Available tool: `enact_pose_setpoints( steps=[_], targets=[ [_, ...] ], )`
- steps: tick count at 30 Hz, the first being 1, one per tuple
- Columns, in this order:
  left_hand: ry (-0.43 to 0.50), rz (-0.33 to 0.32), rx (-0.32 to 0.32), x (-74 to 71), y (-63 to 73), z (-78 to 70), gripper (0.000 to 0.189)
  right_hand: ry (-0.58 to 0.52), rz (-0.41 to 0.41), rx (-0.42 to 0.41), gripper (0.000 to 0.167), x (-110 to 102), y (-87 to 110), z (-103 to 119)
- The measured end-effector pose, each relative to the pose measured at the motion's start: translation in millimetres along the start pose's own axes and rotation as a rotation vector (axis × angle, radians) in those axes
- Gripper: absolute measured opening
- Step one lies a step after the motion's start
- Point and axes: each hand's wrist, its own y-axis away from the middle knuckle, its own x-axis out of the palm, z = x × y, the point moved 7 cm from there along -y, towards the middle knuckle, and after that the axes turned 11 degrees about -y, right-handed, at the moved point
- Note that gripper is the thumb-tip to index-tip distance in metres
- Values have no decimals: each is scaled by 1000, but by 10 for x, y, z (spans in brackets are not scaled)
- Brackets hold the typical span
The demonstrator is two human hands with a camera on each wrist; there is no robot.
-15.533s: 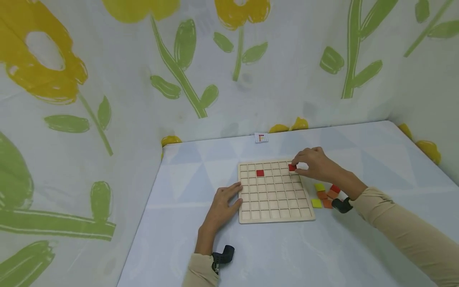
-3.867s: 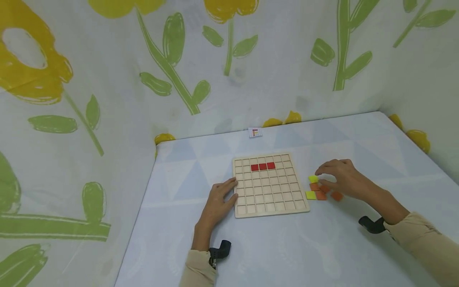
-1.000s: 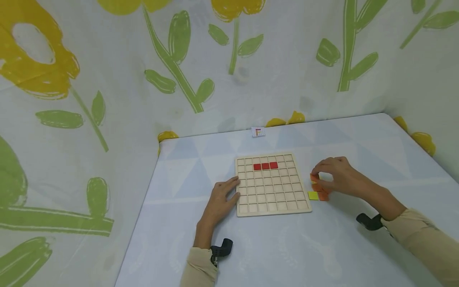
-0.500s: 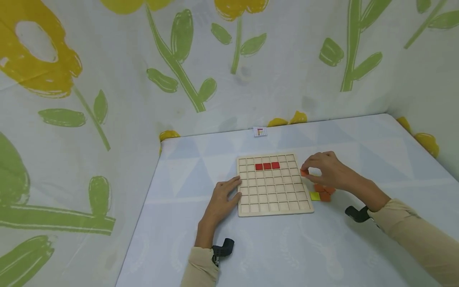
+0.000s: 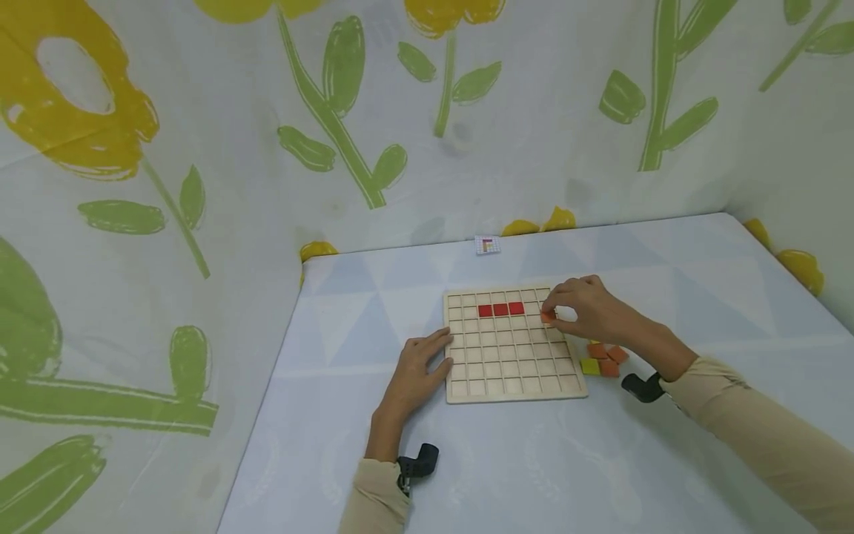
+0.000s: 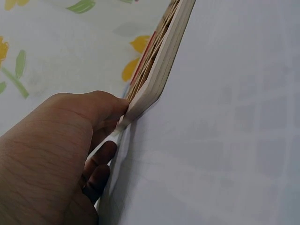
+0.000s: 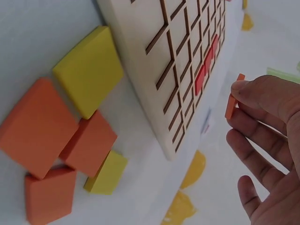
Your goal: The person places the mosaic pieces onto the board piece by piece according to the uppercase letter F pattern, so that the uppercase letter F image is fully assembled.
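A wooden grid board (image 5: 510, 399) lies on the table with three red square tiles (image 5: 500, 309) side by side in an upper row. My right hand (image 5: 587, 305) pinches an orange square tile (image 7: 232, 107) between thumb and fingertips, over the board's right side near its upper corner. At the board's left edge, my left hand (image 5: 412, 374) rests with relaxed fingers, the tips of thumb and fingers touching the rim. Right of the board lie three loose orange tiles (image 7: 40, 129) and two yellow tiles (image 7: 89, 72), one yellow tile mostly hidden in the head view.
A small card (image 5: 487, 245) printed with a coloured grid pattern lies at the table's back edge. Behind the table (image 5: 534, 467) hangs a white cloth (image 5: 247, 178) with flowers. A black wrist camera (image 5: 419, 461) sits at each sleeve.
The right hand has lifted the orange tile from the pile and carried it left over the board. Earlier, the red tiles were brought together into one row. The left hand stays at the edge.
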Motion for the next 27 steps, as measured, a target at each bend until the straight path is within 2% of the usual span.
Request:
enact_pose_setpoints(
  steps=[4,11,19,27],
  targets=[
    [-4,11,-16,8,3,12,47,-8,13,-8,15,51,-85,35],
    [-7,-4,15,-16,2,-13,46,-26,26,-39,13,141,-208,96],
    [-1,-6,5,-19,-7,-2,46,-31,25,-87,12,276,-346,173],
    [-2,-3,0,-21,1,-17,47,15,62,-70,12,434,-498,234]
  ],
)
